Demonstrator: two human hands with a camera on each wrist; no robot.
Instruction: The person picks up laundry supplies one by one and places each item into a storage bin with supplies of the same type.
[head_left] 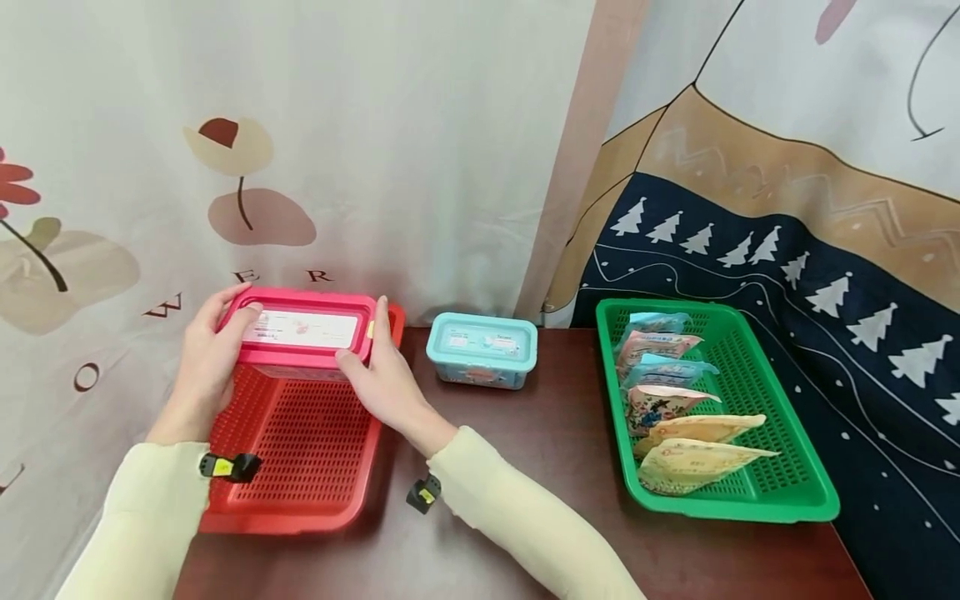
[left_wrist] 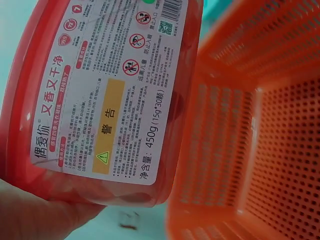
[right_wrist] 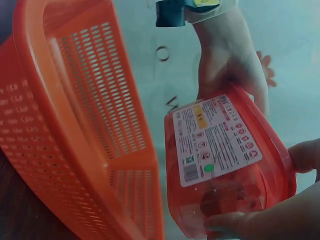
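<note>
A tub of laundry pods (head_left: pixel 300 333) with a pink lid is held by both hands above the back of the red basket (head_left: pixel 300 458). My left hand (head_left: pixel 204 362) grips its left end, the thumb lying on the lid. At the right end my right hand (head_left: pixel 390 379) grips it, thumb at the front corner of the lid and forefinger along the side. In the left wrist view the tub's printed label (left_wrist: pixel 115 95) faces the camera. The right wrist view shows the clear underside (right_wrist: pixel 225 197), with dark shapes inside.
A light blue lidded tub (head_left: pixel 482 350) stands on the brown table (head_left: pixel 517 467), right of the red basket. Farther right, a green basket (head_left: pixel 795 467) holds a row of several blue, pink and yellow packets (head_left: pixel 675 400). Patterned curtains (head_left: pixel 420 150) hang behind.
</note>
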